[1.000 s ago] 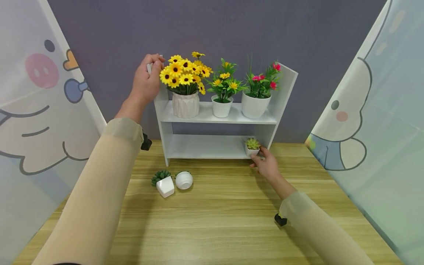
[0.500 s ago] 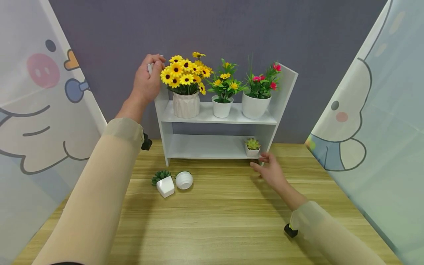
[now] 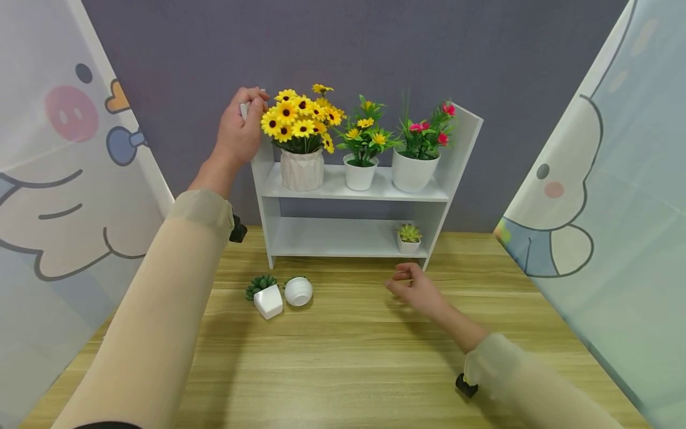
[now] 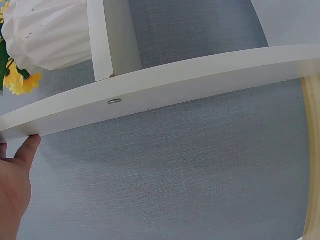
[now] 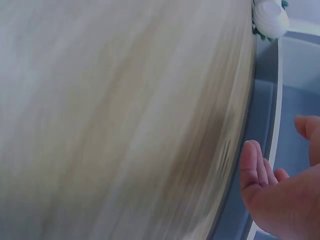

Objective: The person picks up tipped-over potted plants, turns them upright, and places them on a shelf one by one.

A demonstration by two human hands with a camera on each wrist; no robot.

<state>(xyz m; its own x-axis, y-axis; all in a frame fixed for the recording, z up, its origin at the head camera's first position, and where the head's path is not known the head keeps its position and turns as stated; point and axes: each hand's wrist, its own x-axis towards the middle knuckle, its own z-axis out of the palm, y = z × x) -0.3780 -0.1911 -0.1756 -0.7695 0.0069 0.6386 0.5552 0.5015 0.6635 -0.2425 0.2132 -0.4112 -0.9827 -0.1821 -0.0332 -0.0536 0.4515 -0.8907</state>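
My left hand (image 3: 238, 131) grips the top of the left side panel of a white two-tier shelf (image 3: 337, 235). In the left wrist view the thumb (image 4: 29, 150) lies against the outer face of that panel (image 4: 170, 82). Held over the table in front of the shelf's right part, my right hand (image 3: 420, 293) has nothing in it, its fingers loosely bent. Just behind it, a small light-green succulent in a white square pot (image 3: 409, 241) stands at the right end of the lower tier. The right wrist view shows the thumb and fingers (image 5: 250, 170) apart.
The upper tier bears yellow sunflowers in a ribbed pot (image 3: 302, 170), a yellow-flowered plant (image 3: 360, 174) and a red-flowered plant (image 3: 415, 171). On the wooden table (image 3: 332, 369), a square-potted succulent (image 3: 268, 302) and a round white pot (image 3: 298, 292) lie tipped over at left.
My right hand has let go of the small succulent on the lower tier, drawn back towards me and then shifted left. My left hand keeps its place on the shelf.
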